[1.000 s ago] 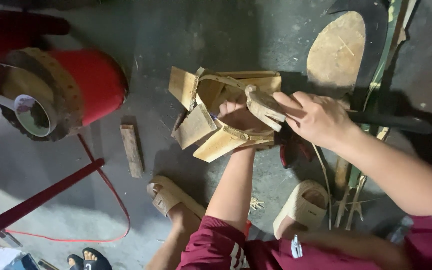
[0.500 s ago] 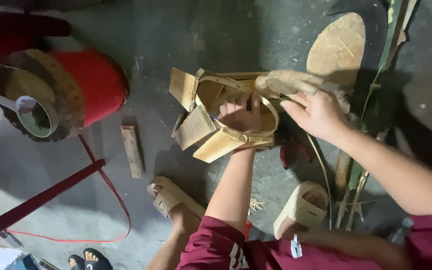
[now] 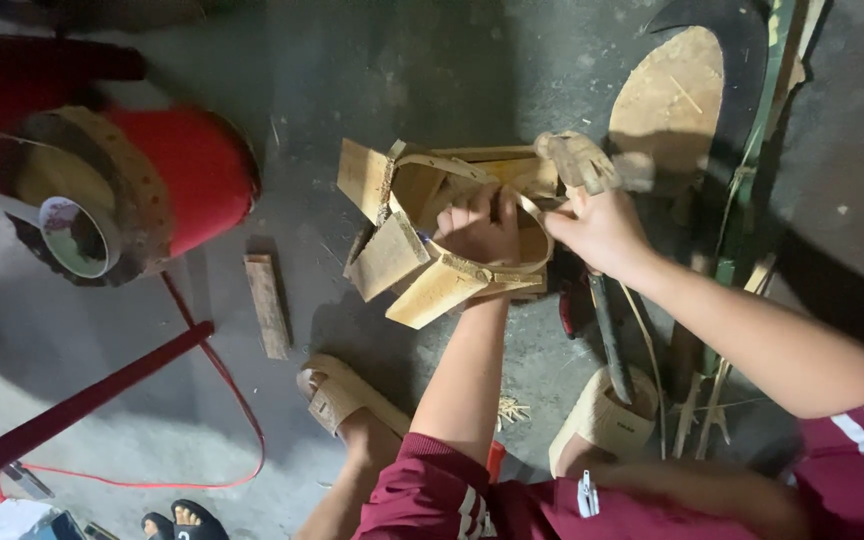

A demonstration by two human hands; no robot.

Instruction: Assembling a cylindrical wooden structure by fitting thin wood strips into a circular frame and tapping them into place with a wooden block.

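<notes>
A red cylindrical drum [image 3: 187, 170] lies on the grey concrete floor [image 3: 352, 60], a small wooden block [image 3: 267, 305] nearby. A round flat wooden slab [image 3: 667, 95] sits beyond green bamboo strips [image 3: 742, 200], possibly split lengths.

I register a tan wooden slat bundle [image 3: 432, 235], a red drum [image 3: 187, 175] with a brown woven rim, a grey concrete floor [image 3: 352, 70], beige sandals [image 3: 337, 395], and maroon sleeves [image 3: 857, 470] carrying white stripes.
</notes>
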